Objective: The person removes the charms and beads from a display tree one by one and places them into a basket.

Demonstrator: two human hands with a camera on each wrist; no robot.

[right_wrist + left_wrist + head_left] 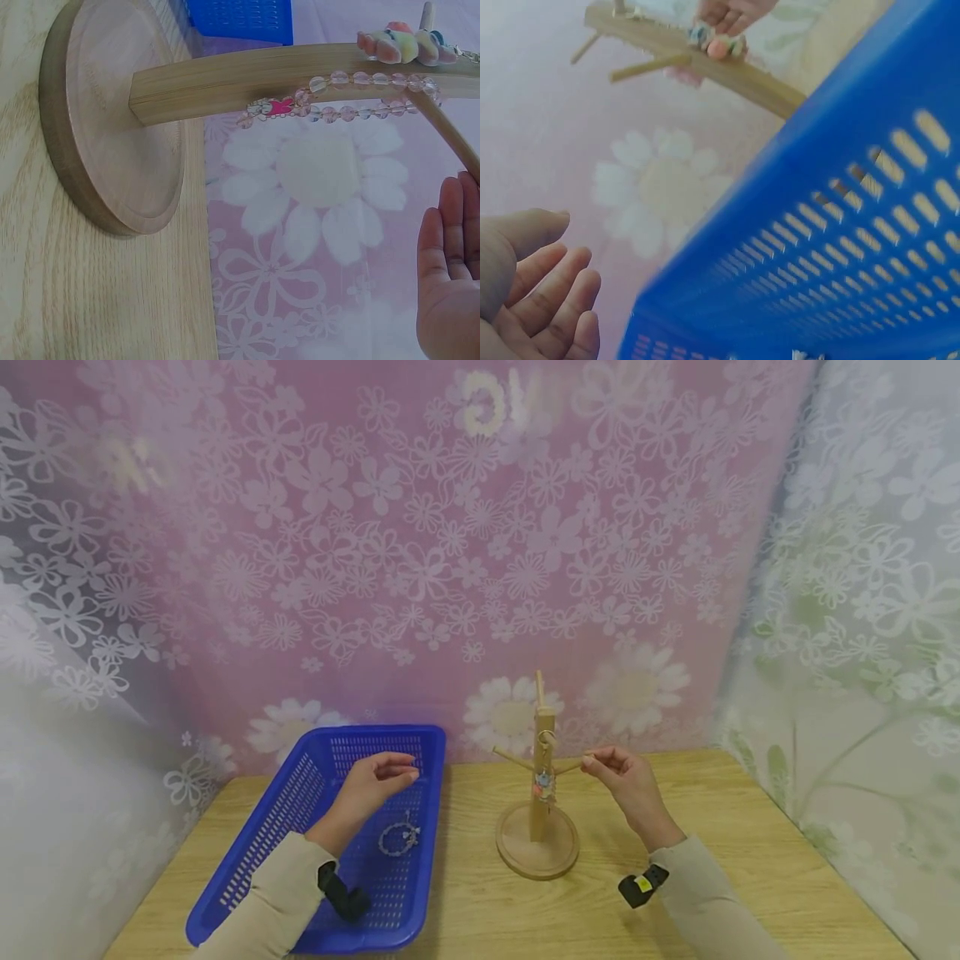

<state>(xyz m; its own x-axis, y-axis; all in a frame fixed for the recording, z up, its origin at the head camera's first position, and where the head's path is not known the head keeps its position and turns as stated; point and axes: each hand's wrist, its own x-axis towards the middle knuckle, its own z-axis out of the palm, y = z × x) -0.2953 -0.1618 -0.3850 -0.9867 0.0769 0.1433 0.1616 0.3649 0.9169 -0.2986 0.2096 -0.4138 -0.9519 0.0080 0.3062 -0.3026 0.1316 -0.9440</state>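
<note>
Nearest the camera: beige sleeves (258,902) of smooth cloth, a black wrist camera (643,887) strapped below each. Dial reference: head view, 12 o'clock toward the far wall. At the dial's 5 o'clock: turned-wood stand (538,822), with a round, stepped base, a square-edged post and slim dowel arms. Toward 2 o'clock from the post: peg (568,767), tip pinched between thumb and forefinger of the right hand (628,781), other fingers nearly straight. Looped over the root of this peg, beside the post: bead bracelet (360,77), clear pinkish spheres plus a flat pink-and-silver charm. Close against the post: charm cluster (401,45), rounded and glossy, in pink, yellow and blue. At 9 o'clock from the stand: blue basket (382,939), apparently plastic, walls pierced with rows of rounded slots. Over the basket's 1 o'clock: left hand (367,789), nothing held, fingers gently curved, thumb apart (gap plain in the left wrist view). On the basket floor at 3 o'clock: silvery bracelet (411,835), ring-shaped, with small charms. Beneath stand and basket: pale wood-grain table (480,893). At 12 o'clock: pink sheet (480,568), printed with white flowers.
</note>
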